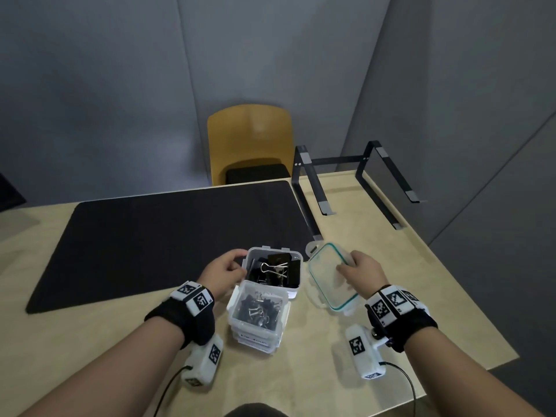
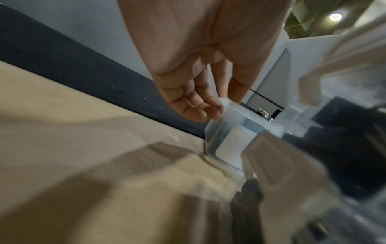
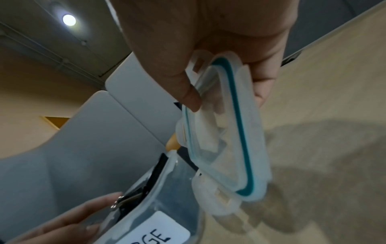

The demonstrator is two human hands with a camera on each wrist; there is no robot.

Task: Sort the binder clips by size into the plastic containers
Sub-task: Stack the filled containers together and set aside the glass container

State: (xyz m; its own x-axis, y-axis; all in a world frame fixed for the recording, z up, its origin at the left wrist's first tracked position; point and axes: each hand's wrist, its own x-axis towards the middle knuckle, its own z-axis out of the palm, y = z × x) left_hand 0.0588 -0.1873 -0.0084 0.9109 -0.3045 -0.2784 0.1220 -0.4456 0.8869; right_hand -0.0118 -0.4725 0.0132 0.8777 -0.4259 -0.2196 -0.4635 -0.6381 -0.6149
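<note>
Clips fill two open tubs just in front of the person: the far tub (image 1: 273, 267) holds big black clips (image 1: 284, 267), and the near tub (image 1: 257, 308), which sits on top of what look like more stacked tubs, holds smaller ones (image 1: 258, 311). The left hand (image 1: 224, 273) sits against the far tub's left wall, fingers (image 2: 200, 105) bent at its corner and thumb over the rim, so I'd say it is bracing the tub so it won't slide. The right hand (image 1: 362, 267) pinches a clear lid (image 1: 331, 276) with a teal seal, thumb on one face and fingers behind, and holds it tilted just right of the far tub; my guess is the lid is either about to go on that tub or be set aside. A white label on the far tub's side, seen from the right wrist, ends in "GE", likely "large". The two tubs touch, or nearly so, and the far one straddles the near edge of the black mat (image 1: 150, 236), so it may sit unevenly. Open tabletop (image 1: 406, 281) lies to the right of the lid, though the table's right edge slants in not far beyond. A black stand (image 1: 361, 182) stays well back, and the mat offers free room to the left.
</note>
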